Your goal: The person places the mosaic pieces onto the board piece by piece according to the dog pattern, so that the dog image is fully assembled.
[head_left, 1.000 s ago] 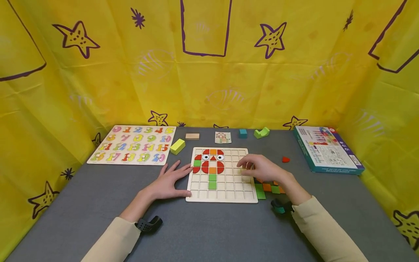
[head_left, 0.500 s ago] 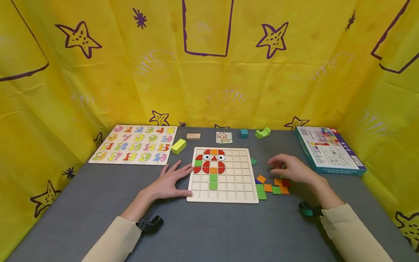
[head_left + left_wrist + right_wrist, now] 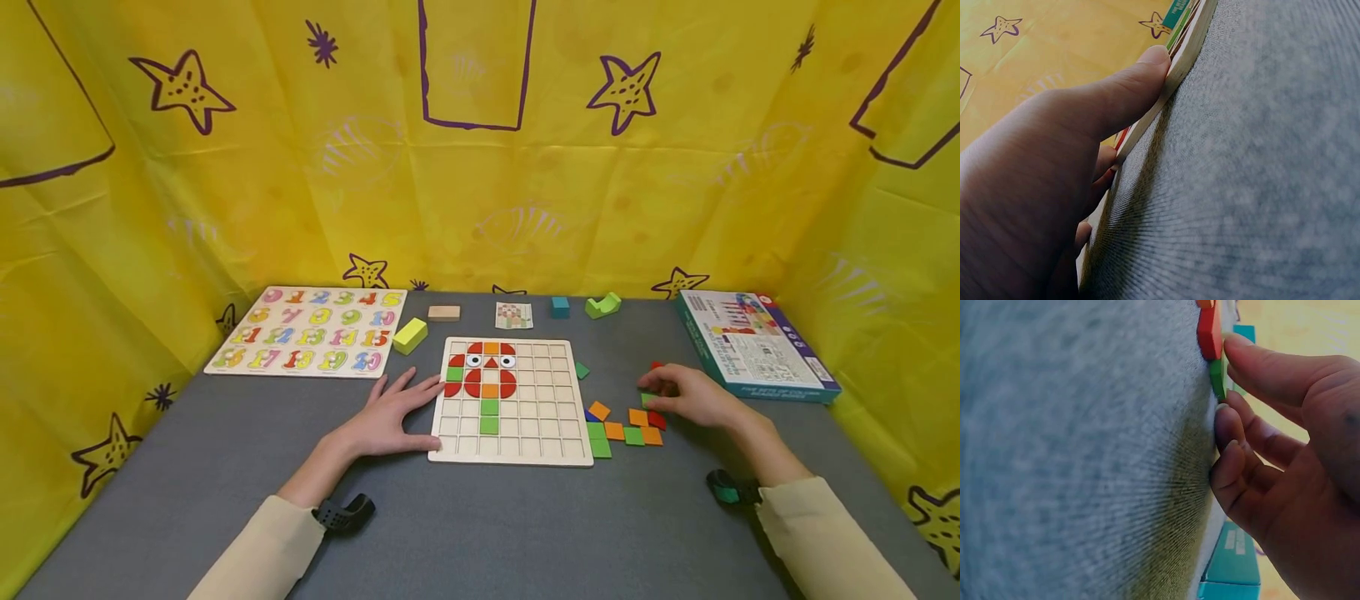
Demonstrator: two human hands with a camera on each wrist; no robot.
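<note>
A wooden grid board (image 3: 551,427) lies in front of me with red, green, orange and eyed tiles forming a figure in its upper left. Along its left edge rests my left hand (image 3: 384,421), fingers spread; the left wrist view shows the thumb on the board's rim (image 3: 1179,69). To the right of the board, my right hand (image 3: 693,396) has thumb and forefinger at opposite edges of a small green tile (image 3: 1218,379), pinching it at the table. A red tile (image 3: 1210,334) lies directly beside it.
Loose orange tiles (image 3: 614,431) and green tiles (image 3: 598,440) lie right of the board. Behind stand a picture card (image 3: 513,315), a yellow block (image 3: 409,336), a teal cube (image 3: 559,307) and a green arch block (image 3: 603,305). A number puzzle (image 3: 307,333) sits left, a game box (image 3: 757,346) right.
My right hand has moved from over the board rightward to the loose tiles and come down at the green tile. My left hand stays at the board's edge.
</note>
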